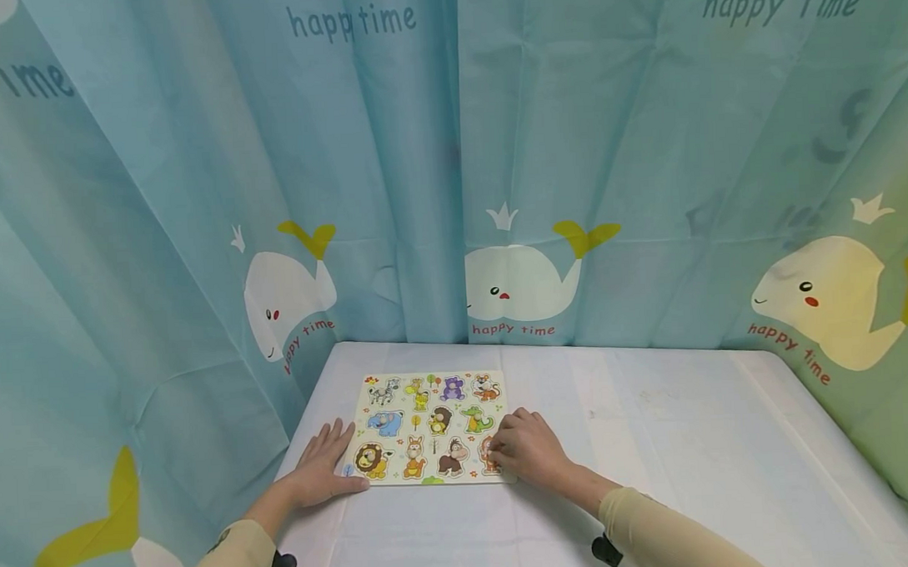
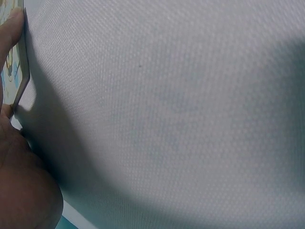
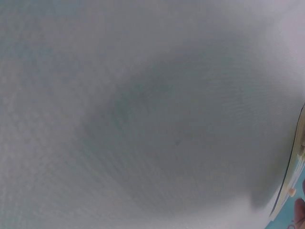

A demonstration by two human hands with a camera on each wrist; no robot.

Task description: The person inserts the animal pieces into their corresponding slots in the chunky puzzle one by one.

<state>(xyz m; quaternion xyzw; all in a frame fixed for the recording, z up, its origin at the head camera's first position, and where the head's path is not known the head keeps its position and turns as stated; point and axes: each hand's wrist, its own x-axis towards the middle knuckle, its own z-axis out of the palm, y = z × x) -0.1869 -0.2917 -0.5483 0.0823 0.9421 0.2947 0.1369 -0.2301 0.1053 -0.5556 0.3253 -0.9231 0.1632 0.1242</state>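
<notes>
A wooden animal peg puzzle board [image 1: 393, 482] lies flat on the table. Rows of animal pieces fill it, among them a lion [image 1: 371, 460], an elephant [image 1: 385, 423] and a crocodile [image 1: 477, 419]. My left hand [image 1: 319, 467] rests at its left side, fingers spread and straight, thumb against the lower left corner. In the left wrist view the thumb [image 2: 12, 31] lies along the board's edge. At the lower right corner, my right hand [image 1: 531, 448] pinches an orange animal puzzle piece [image 1: 487, 457] with bent fingers that partly cover it. Its thumb is hidden in the head view.
The table [image 1: 655, 452] has a white cloth cover and extends well to the right of the board. Behind and beside it hangs a blue curtain [image 1: 419, 151] with whale prints. Dark wrist cameras sit under both forearms.
</notes>
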